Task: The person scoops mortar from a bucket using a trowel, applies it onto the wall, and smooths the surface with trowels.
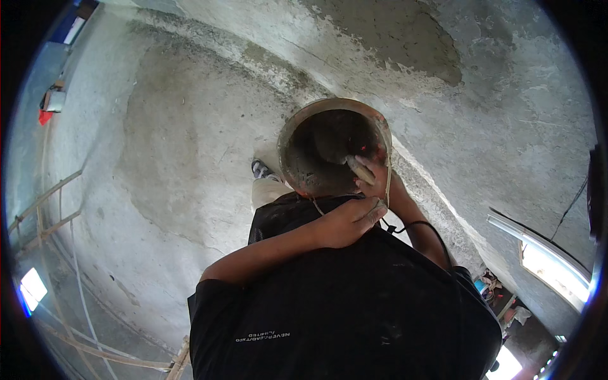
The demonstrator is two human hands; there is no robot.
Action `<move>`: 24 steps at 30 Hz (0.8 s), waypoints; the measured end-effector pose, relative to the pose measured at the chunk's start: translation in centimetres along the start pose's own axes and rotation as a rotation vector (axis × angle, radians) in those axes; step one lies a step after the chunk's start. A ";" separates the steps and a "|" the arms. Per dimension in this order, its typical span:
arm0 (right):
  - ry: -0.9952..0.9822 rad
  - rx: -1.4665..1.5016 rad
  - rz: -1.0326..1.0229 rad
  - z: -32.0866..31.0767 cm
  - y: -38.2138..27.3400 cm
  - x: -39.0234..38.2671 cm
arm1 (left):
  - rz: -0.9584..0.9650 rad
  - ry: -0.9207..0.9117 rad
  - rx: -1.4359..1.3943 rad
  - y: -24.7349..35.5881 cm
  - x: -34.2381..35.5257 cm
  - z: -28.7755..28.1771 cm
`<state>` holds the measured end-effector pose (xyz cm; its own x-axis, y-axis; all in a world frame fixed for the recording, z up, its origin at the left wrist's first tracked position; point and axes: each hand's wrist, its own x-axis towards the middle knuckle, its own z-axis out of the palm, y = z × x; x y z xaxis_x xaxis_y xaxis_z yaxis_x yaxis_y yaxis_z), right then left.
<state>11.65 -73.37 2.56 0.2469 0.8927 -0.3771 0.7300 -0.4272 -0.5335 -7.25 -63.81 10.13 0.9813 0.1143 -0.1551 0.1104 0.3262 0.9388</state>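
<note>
A mortar-stained bucket (pixel 294 136) with a dark inside hangs or rests just above the front of my black shirt. My right hand (pixel 373 183) is at the bucket's right inner side, fingers wrapped round a tan, elongated object (pixel 360 168) that I cannot clearly make out. My left hand (pixel 351 218) is closed below the rim, at the bucket's thin cord-like handle (pixel 387 180); its fingertips hide exactly what they grip. A black cable (pixel 424 225) loops past my right forearm. My sandalled foot (pixel 261 168) shows beside the bucket on the left.
Rough, patchy grey concrete or plaster (pixel 177 126) surrounds me. Thin wooden poles (pixel 60 183) stand at the left rim. A fluorescent tube (pixel 538 244) and a bright opening (pixel 551 272) are at the right. Small clutter (pixel 487 285) lies at the lower right.
</note>
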 end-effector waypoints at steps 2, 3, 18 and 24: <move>-0.074 0.078 -0.040 1.4 0.9 -0.3 | 0.002 0.014 -0.008 0.0 0.1 0.0; -0.063 0.090 -0.086 2.2 1.3 -0.3 | 0.010 0.023 -0.003 0.0 0.2 0.0; -0.584 0.960 0.394 -3.7 7.2 2.9 | -0.100 -0.009 0.046 0.2 2.0 0.0; -0.633 1.441 0.415 -0.4 9.3 0.8 | -0.033 0.080 -0.011 -0.6 3.3 -0.5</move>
<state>18.93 -76.58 -2.44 -0.2888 0.6457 -0.7068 -0.5741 -0.7077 -0.4119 -4.16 -63.17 8.90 0.9614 0.1776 -0.2102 0.1401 0.3415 0.9294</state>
